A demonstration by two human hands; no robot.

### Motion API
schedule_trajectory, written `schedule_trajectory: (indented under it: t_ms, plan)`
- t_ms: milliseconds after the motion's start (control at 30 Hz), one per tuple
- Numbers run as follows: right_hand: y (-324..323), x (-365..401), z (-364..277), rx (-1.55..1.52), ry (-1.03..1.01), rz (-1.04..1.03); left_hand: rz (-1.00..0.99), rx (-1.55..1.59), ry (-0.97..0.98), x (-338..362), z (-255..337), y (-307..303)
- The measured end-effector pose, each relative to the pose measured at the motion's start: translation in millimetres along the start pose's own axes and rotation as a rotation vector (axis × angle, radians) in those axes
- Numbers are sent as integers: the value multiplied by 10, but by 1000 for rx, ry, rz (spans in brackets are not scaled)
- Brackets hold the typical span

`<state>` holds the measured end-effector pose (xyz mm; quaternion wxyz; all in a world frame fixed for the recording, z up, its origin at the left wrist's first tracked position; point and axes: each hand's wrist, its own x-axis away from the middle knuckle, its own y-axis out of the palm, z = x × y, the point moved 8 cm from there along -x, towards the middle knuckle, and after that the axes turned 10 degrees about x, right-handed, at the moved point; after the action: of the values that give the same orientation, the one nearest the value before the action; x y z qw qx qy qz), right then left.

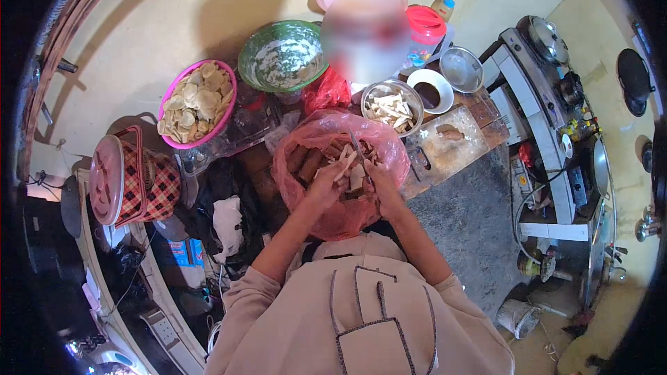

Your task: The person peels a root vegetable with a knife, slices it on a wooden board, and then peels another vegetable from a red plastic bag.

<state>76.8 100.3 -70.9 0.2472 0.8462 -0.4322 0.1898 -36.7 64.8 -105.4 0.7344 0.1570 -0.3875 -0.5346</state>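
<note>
A red translucent plastic bag [295,160] lies open in front of me, with brown-skinned pieces [306,164] inside. Both my hands are over its opening. My left hand [328,184] has its fingers closed round a pale, peeled piece [345,158]. My right hand [377,182] is wrapped round a knife [357,144], whose blade points up and away from me beside the pale piece. Just beyond the bag, a metal bowl [417,103] holds pale cut sticks [390,110].
A pink basin [232,103] of round pale slices and a green basin [250,48] stand at the back left. On the right are a cutting board [469,140], a white bowl [448,94], a metal pot [461,69] and a stove [531,69]. A checkered container [156,180] stands left.
</note>
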Motion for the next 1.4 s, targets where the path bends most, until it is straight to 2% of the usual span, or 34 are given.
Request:
schedule_trajectory:
  t_ms: [67, 167, 267, 367, 433, 533, 567, 633, 667, 767, 867, 933, 1000, 1100, 1133, 1200, 1233, 1333, 1400]
  plan:
    - [-6, -5, -1, 18, -13, 7, -37, 325, -84, 3, -99, 66]
    - [24, -23, 2, -10, -40, -1, 200, -451, 287, 124, 260, 78]
    - [23, -32, 69, -12, 26, -13, 168, -947, 802, 482, 656, 507]
    - [57, -4, 114, -83, 96, -107, 268, -859, 717, 438, 652, 333]
    - [90, 47, 90, -98, 134, -160, 298, -796, 726, 470, 696, 266]
    - [55, 140, -12, -21, 139, -124, 341, -595, 624, 512, 696, 229]
    - [-31, 100, -66, 150, 28, -65, 352, -512, 572, 510, 680, 215]
    - [-166, 57, -210, 492, -196, 57, 308, -779, 628, 423, 632, 208]
    - [-234, 94, -221, 461, -174, 86, 283, -913, 653, 366, 578, 201]
    - [-422, 323, -436, 392, -147, 235, 276, -979, 839, 326, 489, 353]
    - [-877, 433, -563, 414, -222, 458, 194, -784, 699, 229, 415, 627]
    - [-1285, 379, -532, 487, -283, 541, 38, -856, 601, 73, 282, 915]
    - [-1703, 276, -610, 757, -314, 634, -186, -958, 427, -94, 54, 1298]
    - [-2217, 120, -823, 1188, -295, 792, -286, -1036, 412, -457, -340, 1736]
    - [-2340, 67, -886, 1331, -275, 849, -285, -1061, 448, -577, -477, 1804]
    - [-2577, -69, -977, 1276, -305, 877, -281, -1112, 521, -813, -719, 1876]
    - [-2651, -112, -1037, 1248, -322, 892, -300, -1147, 434, -932, -829, 1892]
    - [-2724, -182, -1145, 1326, -391, 949, -203, -1116, 567, -1249, -987, 1849]
    - [-2778, -257, -1137, 1330, -437, 841, -157, -983, 616, -1375, -974, 1872]
